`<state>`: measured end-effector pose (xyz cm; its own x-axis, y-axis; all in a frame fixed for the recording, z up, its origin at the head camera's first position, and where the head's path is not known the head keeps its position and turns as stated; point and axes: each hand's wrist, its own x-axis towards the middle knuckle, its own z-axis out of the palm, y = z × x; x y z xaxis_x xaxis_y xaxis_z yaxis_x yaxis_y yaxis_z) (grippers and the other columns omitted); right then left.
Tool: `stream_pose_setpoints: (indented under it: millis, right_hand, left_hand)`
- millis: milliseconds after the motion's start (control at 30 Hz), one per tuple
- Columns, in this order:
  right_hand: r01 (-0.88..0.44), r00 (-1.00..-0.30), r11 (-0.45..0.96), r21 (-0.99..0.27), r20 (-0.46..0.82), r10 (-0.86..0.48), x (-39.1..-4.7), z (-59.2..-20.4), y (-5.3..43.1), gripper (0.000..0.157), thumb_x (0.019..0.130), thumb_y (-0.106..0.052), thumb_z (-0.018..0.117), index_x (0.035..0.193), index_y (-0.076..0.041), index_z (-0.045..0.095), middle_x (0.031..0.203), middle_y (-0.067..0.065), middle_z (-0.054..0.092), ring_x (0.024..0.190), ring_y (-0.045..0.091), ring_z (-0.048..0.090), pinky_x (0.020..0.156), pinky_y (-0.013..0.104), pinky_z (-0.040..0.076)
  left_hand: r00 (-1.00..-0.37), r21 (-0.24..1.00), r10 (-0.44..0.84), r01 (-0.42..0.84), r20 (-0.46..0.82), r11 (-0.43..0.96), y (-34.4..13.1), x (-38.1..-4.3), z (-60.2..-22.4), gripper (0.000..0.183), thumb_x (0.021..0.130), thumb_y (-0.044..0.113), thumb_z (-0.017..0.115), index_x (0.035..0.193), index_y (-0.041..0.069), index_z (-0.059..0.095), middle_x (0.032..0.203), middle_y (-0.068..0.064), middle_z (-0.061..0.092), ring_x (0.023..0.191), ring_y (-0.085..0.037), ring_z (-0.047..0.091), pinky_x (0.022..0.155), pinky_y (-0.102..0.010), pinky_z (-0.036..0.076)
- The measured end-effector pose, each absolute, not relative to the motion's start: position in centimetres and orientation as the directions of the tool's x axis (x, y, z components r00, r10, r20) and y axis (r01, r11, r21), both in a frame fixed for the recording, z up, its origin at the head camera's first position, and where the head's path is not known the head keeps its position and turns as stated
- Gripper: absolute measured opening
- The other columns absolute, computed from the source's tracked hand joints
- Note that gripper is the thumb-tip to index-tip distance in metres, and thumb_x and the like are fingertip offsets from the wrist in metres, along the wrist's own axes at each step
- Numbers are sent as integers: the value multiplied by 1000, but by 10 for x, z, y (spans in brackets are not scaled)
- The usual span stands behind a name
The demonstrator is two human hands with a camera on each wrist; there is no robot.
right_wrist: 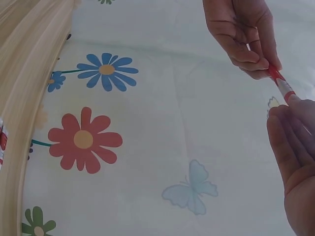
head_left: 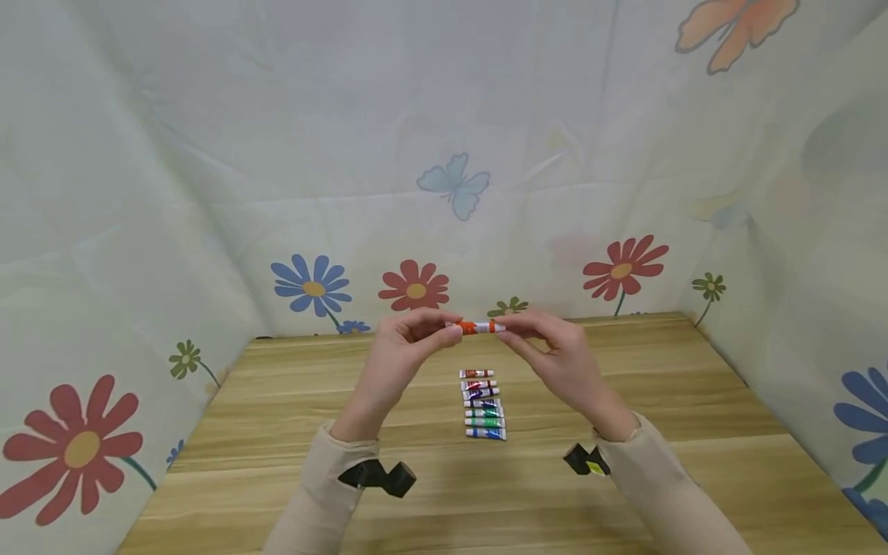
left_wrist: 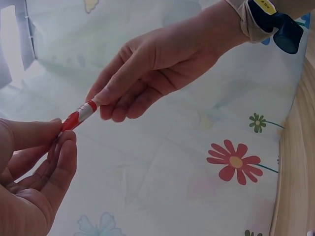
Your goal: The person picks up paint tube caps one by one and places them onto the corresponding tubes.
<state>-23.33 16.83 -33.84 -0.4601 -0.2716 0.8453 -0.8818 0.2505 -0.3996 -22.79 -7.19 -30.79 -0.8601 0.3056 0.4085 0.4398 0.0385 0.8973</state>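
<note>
An orange-red and silver paint tube (head_left: 479,327) is held level above the far part of the table, between both hands. My left hand (head_left: 402,347) pinches its coloured end between thumb and fingers. At the other end, my right hand (head_left: 555,354) pinches the tube near its cap, which the fingertips mostly hide. The left wrist view shows the same tube (left_wrist: 79,117) with its red band by the right fingertips. Below the hands, several small paint tubes (head_left: 484,413) lie in a column on the table, with red, purple, green and blue markings.
The wooden table (head_left: 277,432) is bordered by a pale cloth backdrop (head_left: 347,154) printed with flowers and butterflies. Each wrist wears a black camera mount, on the left sleeve (head_left: 378,476) and the right sleeve (head_left: 586,460).
</note>
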Motion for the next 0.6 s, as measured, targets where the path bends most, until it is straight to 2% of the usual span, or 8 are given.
stream_pose_setpoints:
  millis: [133,233,333,500,600]
  right_hand:
    - [-892,-440,243,-380,852,-282,-234,-338,168,28,86,10,72,111,-2,73,102,6,74,90,14,71,81,24,57]
    - [-889,-451,227,-397,846,-284,-233,-337,167,26,87,12,70,109,-2,71,100,7,75,90,15,72,80,26,58]
    - [-874,-483,209,-439,830,-280,-231,-336,166,23,89,11,68,109,-1,69,99,9,76,90,17,74,79,28,58]
    - [-822,-569,157,-547,780,-260,-227,-335,165,17,93,8,65,108,1,67,98,12,76,89,22,75,80,29,58]
    - [-802,-596,145,-579,763,-250,-227,-335,164,15,95,5,64,109,1,67,98,14,76,90,17,74,81,29,57]
  left_hand:
    - [-855,898,321,439,407,29,-73,-227,-308,21,92,23,76,109,10,76,103,-13,73,93,-28,67,92,-42,55]
    - [-834,875,324,483,446,41,-72,-225,-307,20,92,20,76,109,10,76,101,-10,74,91,-27,68,89,-39,56]
    - [-782,815,330,576,529,58,-72,-223,-307,17,92,15,75,109,10,76,99,-5,74,87,-24,69,84,-36,58]
    - [-651,676,351,734,673,67,-72,-222,-307,18,91,3,73,109,6,75,100,-5,74,84,-20,71,79,-37,59]
    - [-648,667,347,741,678,78,-74,-223,-308,18,91,2,73,108,5,75,99,-5,74,83,-19,70,77,-35,59]
